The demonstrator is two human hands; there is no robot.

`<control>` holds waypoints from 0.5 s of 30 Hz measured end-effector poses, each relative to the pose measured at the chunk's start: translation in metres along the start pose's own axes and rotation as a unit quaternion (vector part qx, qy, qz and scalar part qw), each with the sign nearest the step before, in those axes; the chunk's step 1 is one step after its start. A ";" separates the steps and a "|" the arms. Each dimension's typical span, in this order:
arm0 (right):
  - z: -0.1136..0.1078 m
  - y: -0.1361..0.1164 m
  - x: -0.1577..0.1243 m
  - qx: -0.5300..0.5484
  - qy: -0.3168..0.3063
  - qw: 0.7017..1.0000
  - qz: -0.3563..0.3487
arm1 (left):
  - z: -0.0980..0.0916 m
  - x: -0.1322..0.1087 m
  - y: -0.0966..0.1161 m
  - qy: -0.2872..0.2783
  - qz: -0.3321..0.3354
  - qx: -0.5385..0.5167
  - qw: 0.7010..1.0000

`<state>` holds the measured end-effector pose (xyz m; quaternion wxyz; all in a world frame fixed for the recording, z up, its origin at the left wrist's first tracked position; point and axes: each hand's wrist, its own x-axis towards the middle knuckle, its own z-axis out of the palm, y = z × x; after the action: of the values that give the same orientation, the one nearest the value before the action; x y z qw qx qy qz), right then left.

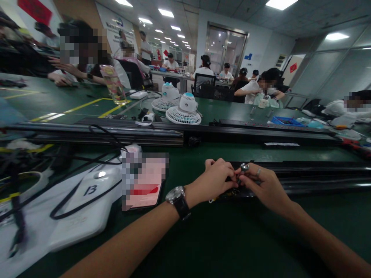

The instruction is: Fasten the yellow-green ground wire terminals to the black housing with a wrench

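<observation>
Both my hands meet at the left end of a long black rail [319,184] lying on the green table. My left hand [216,175], with a watch on its wrist, has its fingers curled and pressed together at the rail end; what they grip is hidden. A small shiny metal piece [244,167] sits at the fingertips of my right hand [265,183], which is closed in a pinch and wears a ring. Something small and dark shows between the two hands, too small to name.
Left of my hands lie a phone [147,181] and a white case marked B [89,200], with black cables across it. Beyond runs a long dark rail [261,133]. Two white fans [184,110], a bottle [113,85] and a blue tray [286,121] stand farther back. Several people sit around.
</observation>
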<state>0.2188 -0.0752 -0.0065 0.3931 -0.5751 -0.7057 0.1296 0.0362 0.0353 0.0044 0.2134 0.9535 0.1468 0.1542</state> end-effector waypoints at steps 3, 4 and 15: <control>-0.001 -0.001 0.000 -0.010 -0.003 1.000 -0.008 | 0.001 0.000 -0.001 0.005 0.004 -0.001 1.000; -0.001 -0.001 0.000 -0.011 -0.003 1.000 -0.011 | 0.001 -0.001 -0.001 0.007 0.006 -0.001 1.000; 0.000 -0.002 0.000 -0.009 -0.006 1.000 -0.010 | 0.001 -0.002 -0.001 0.016 0.013 -0.006 1.000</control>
<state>0.2178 -0.0763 -0.0052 0.3854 -0.5709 -0.7145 0.1229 0.0346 0.0353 0.0026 0.2150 0.9513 0.1370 0.1732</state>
